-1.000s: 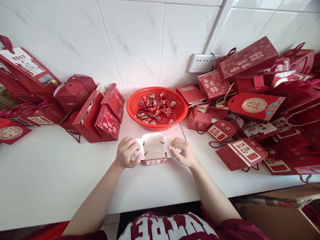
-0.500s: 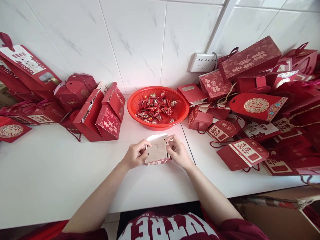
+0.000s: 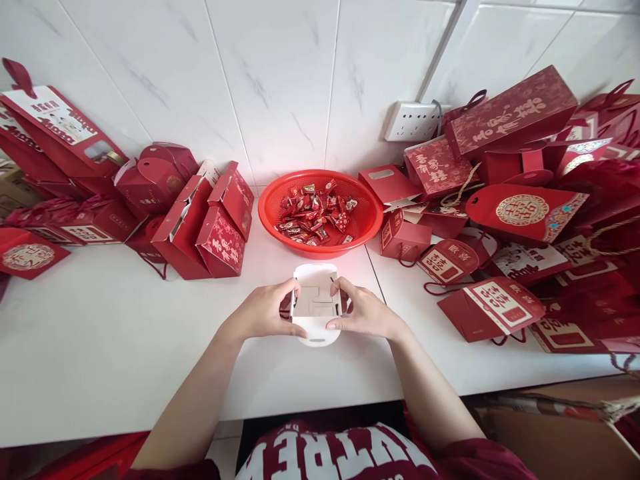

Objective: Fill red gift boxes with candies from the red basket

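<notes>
A white table (image 3: 100, 360) runs along the marble-veined tile wall (image 3: 280, 73), a thin dark seam (image 3: 376, 275) crossing it right of centre. A jumbled heap of red gift boxes (image 3: 525, 217) crowds its right side, and a cord-handled double-happiness box (image 3: 493, 308) lies tilted at the heap's near edge. On the left stands a smaller group of red boxes (image 3: 200, 230), well apart from the left forearm. Between the two groups, a red plastic colander (image 3: 320, 252) sits just beyond the work, blocking the way to the wall. A white multi-socket outlet (image 3: 413, 121) shows behind the heap. An open candy box (image 3: 316, 305), white inside, is in front of the colander; the left hand (image 3: 265, 310) and right hand (image 3: 367, 310) grasp its opposite sides, thumbs at the near edge. Wrapped candies (image 3: 320, 217) lie inside the colander.

A second ago white side flaps were spread outward and the red printed front faced the person; now those flaps are no longer spread, and a slotted white flap (image 3: 318, 332) extends toward the person. Colander and both groups have kept their places.
</notes>
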`<state>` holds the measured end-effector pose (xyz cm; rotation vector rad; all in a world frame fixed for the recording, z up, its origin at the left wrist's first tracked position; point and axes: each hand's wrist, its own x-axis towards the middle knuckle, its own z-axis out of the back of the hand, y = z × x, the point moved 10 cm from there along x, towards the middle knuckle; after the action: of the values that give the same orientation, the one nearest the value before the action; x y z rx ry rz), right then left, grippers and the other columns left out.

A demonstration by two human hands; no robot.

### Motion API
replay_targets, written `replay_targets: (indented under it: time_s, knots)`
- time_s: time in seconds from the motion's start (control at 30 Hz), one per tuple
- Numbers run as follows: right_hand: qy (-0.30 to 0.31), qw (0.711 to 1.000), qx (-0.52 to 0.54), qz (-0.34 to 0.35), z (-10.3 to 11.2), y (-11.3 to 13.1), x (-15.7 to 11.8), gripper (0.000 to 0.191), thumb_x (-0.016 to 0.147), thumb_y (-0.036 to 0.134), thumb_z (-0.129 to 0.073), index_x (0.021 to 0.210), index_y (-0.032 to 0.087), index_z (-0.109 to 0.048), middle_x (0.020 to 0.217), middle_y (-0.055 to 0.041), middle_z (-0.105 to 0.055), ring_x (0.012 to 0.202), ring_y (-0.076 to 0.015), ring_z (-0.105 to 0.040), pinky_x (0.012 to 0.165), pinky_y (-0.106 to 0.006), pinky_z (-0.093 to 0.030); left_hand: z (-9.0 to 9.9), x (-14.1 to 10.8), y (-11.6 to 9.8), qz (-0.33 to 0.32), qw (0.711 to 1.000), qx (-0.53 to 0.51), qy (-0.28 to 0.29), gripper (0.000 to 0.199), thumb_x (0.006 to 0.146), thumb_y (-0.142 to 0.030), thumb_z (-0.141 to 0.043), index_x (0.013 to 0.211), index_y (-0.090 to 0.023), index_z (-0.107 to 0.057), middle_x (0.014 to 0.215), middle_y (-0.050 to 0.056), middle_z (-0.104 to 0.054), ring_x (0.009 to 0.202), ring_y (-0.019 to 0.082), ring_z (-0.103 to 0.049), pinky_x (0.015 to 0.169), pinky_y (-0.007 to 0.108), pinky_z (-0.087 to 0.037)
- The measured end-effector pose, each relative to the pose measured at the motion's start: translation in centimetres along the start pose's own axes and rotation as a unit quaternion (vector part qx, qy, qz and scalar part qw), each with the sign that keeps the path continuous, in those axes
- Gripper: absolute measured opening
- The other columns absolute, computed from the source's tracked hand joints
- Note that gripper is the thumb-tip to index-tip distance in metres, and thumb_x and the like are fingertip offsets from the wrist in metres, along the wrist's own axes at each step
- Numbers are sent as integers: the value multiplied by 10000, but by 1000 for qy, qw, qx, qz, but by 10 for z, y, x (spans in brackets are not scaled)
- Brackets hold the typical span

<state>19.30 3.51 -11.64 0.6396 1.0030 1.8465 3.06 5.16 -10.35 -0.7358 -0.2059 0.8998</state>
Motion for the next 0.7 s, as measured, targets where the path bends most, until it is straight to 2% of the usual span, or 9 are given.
replay_targets:
  time_s: [0.1, 0.2, 0.27, 0.37, 0.5, 0.53, 0.6, 0.67, 0.7]
  knots:
    - [38, 999, 7, 28, -5, 5, -3, 500, 758, 516, -791, 1118, 226, -598, 651, 69, -517, 578, -114, -453, 577, -232, -364, 0, 0, 0, 4, 1000, 21, 2, 603, 602, -551, -833, 977, -244, -474, 720, -86, -581, 610, 118, -520, 567, 209, -352]
    - [61, 997, 1, 56, -12, 9, -6, 290, 920, 448, -631, 1081, 224, -721, 605, 49, -531, 525, -97, -393, 547, -228, -338, -2, 0, 0, -16, 1000, 27, 3, 335, 753, -457, -749, 912, -227, -564, 686, -71, -577, 605, 110, -529, 587, 212, -362]
    - [52, 996, -10, 68, -14, 11, -6, 293, 973, 399, -543, 1069, 222, -756, 646, 18, -607, 530, -99, -411, 541, -229, -343, -6, 0, -4, -50, 999, 19, 6, 209, 837, -415, -677, 858, -213, -630, 690, -48, -582, 603, 103, -526, 600, 215, -373]
    - [31, 995, -33, 92, -15, 15, -7, 324, 989, 368, -490, 1059, 222, -771, 687, -3, -663, 529, -108, -437, 537, -234, -362, -8, -1, -10, -104, 994, 4, -8, 216, 897, -373, -615, 794, -195, -681, 693, -19, -576, 582, 95, -497, 577, 221, -364]
    - [27, 993, -27, 109, -11, 22, -12, 288, 972, 362, -524, 1004, 238, -782, 662, -2, -680, 499, -117, -474, 518, -245, -390, -10, -3, -15, -138, 990, 13, -20, 227, 901, -330, -615, 734, -188, -679, 641, -18, -546, 551, 95, -463, 542, 226, -339]
    - [13, 993, -10, 116, -5, 25, -13, 276, 967, 362, -540, 965, 235, -785, 669, -9, -690, 506, -123, -503, 521, -250, -407, -10, -4, -17, -143, 989, 15, -21, 230, 898, -336, -622, 731, -189, -680, 633, -18, -544, 548, 96, -464, 537, 226, -338]
    - [-58, 989, 17, 135, 16, 33, -15, 262, 968, 343, -554, 909, 226, -780, 728, -32, -719, 577, -146, -589, 570, -269, -467, -11, -5, -20, -148, 989, 20, -18, 242, 889, -350, -637, 715, -187, -679, 620, -19, -541, 542, 96, -467, 533, 226, -339]
    - [-137, 977, 16, 162, 37, 40, -17, 231, 977, 294, -547, 979, 225, -767, 899, -66, -753, 809, -195, -687, 739, -319, -541, -13, -6, -23, -151, 988, 22, -9, 243, 875, -348, -654, 699, -182, -672, 614, -21, -540, 539, 92, -468, 536, 222, -343]
    - [-159, 972, 2, 175, 42, 44, -17, 230, 981, 264, -538, 1064, 228, -749, 1025, -78, -751, 978, -219, -690, 860, -357, -543, -13, -6, -23, -150, 988, 21, -4, 235, 867, -339, -662, 695, -179, -668, 613, -22, -539, 539, 89, -469, 539, 220, -346]
